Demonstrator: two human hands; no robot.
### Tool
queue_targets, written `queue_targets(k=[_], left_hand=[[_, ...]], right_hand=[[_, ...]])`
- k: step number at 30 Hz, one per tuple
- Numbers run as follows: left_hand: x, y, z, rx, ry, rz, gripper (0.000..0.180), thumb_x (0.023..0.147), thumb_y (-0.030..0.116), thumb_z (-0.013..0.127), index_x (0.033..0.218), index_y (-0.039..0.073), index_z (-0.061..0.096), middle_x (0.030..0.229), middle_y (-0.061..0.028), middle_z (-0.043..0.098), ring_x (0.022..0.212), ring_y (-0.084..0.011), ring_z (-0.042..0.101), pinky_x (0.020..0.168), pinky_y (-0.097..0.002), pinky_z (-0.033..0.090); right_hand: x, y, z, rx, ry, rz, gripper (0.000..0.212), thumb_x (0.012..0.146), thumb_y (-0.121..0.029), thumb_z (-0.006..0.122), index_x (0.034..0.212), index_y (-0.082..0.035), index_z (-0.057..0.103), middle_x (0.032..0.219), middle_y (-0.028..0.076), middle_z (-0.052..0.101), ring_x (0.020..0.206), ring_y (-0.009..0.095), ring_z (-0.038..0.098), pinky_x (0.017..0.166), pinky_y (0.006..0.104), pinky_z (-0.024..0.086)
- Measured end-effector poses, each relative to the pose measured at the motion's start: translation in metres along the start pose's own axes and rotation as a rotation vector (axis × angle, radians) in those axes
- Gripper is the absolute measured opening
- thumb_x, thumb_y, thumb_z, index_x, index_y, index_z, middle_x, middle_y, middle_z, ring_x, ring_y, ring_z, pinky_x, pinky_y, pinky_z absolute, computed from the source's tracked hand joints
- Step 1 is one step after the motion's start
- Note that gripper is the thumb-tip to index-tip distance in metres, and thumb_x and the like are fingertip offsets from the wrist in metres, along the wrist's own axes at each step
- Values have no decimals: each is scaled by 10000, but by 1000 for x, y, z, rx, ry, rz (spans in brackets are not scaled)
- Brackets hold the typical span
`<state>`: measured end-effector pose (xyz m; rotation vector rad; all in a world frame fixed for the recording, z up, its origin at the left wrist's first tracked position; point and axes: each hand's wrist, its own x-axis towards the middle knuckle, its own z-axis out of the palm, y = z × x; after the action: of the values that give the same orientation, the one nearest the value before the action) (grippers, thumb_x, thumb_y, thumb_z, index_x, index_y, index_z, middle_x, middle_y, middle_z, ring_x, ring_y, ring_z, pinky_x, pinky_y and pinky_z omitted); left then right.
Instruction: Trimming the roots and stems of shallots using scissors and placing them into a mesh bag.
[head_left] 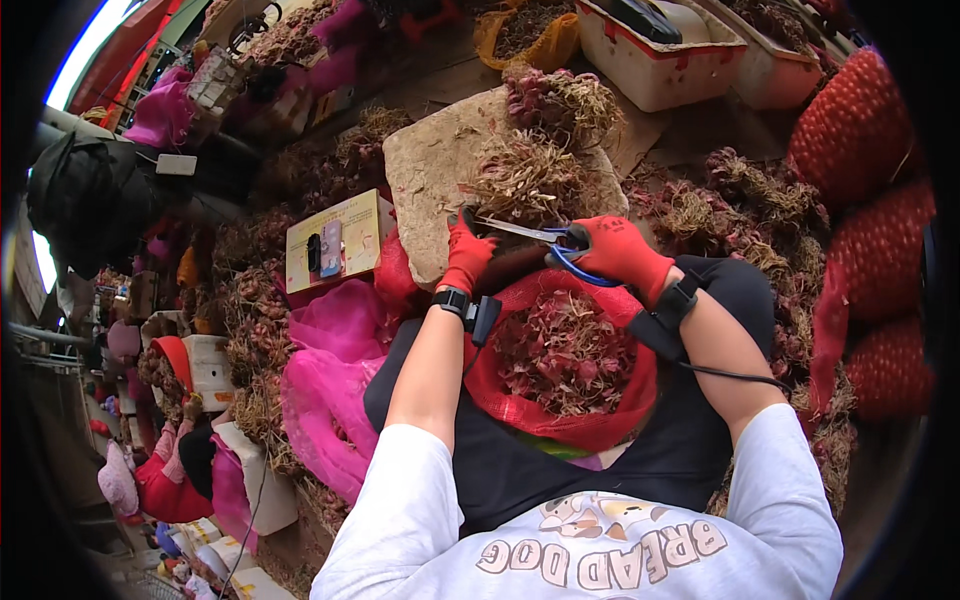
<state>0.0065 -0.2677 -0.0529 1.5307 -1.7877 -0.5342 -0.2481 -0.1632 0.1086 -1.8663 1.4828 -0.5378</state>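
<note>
My right hand [617,250], in a red glove, is closed around the blue handles of a pair of scissors [530,231]. Their blades point left, and the tips reach the fingers of my left hand [467,255]. That hand, in a red glove with dark fingertips, has curled fingers; whatever they hold is hidden. Just beyond the blades, a bunch of dried shallots [530,175] with straw-coloured stalks lies on a pale stone slab [435,150]. Between my legs, an open red mesh bag [485,385] holds loose reddish shallots and trimmings [565,345].
Pink mesh netting [335,385] lies at my left, near a yellow box [300,262] carrying a phone [331,248]. Shallot heaps [740,215] flank me. Full red mesh sacks [860,125] are stacked at right, white foam boxes [660,60] behind. Another person [165,475] sits at far left.
</note>
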Motion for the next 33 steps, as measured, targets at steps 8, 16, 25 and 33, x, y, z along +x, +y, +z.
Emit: queue_targets(k=[8,16,25,33], left_hand=[[-26,34,-45,-543,-367,-506,438,705,-79,646,1106,42,516,957,-80,635,732,-149,597,608,-267,488],[-30,48,-64,-1153,-294,-400,246,815,-65,536,1039,33,561,968,-56,628,768,-121,589,644,-234,479],[-44,52,-69,-873,-131,-245,368,761,-99,556,1101,42,533,988,-42,616,882,-110,579,746,-221,470],[-41,40,-79,-1075,-375,-411,433,772,-123,475,1185,6,494,1175,-90,554,1048,-167,553,918,-260,437]], right_hand=[[32,25,17,-272,-15,244,506,753,-488,554,957,-34,651,966,181,638,920,317,609,793,393,472],[27,54,36,36,61,167,629,749,-626,574,896,-17,628,684,94,610,642,216,612,595,334,471],[-2,18,8,790,-559,229,392,885,-378,553,1040,-21,599,672,-9,563,476,56,474,423,220,376],[3,47,45,592,-304,-373,459,849,-437,587,936,11,627,573,23,543,452,89,507,395,244,406]])
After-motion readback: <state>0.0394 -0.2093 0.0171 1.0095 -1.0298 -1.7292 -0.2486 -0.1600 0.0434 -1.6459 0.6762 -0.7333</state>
